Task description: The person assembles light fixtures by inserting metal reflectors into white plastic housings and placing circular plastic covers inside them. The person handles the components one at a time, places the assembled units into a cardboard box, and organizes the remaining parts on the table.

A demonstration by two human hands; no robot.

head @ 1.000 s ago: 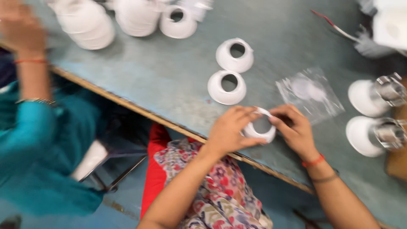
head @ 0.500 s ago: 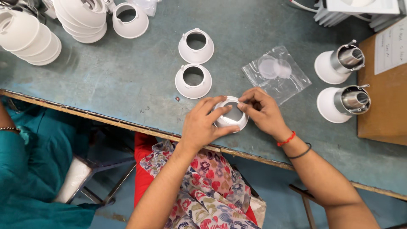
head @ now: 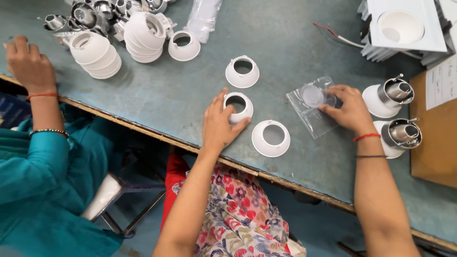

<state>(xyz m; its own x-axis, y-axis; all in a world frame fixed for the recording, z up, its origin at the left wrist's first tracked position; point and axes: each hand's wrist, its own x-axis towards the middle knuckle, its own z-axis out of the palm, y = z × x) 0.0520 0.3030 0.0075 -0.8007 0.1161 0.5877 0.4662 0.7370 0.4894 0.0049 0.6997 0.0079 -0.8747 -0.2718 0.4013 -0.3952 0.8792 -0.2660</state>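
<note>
Hands have parted since a moment ago: the left hand [head: 220, 124] alone now cups the white cone reflector [head: 237, 106], grip closed round it on the worktop [head: 157, 95], while the right hand [head: 349, 109] pinches a clear lens bag [head: 312, 105], so another lens seems wanted.

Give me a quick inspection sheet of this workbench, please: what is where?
Surface: grey-green table, scuffed, wooden front edge.
Job's things: left hand grips a white cone ring; right hand reaches into a clear bag of round lenses.
Clutter: two loose white rings, stacked white cones, metal parts, two white-and-metal lamp units, brown board.
Fingers: left curled round the ring; right pinching at the bag.
Cables: red and white wires by a finned white fixture.
Surroundings: another person's hand on the table, teal sleeve.
</note>
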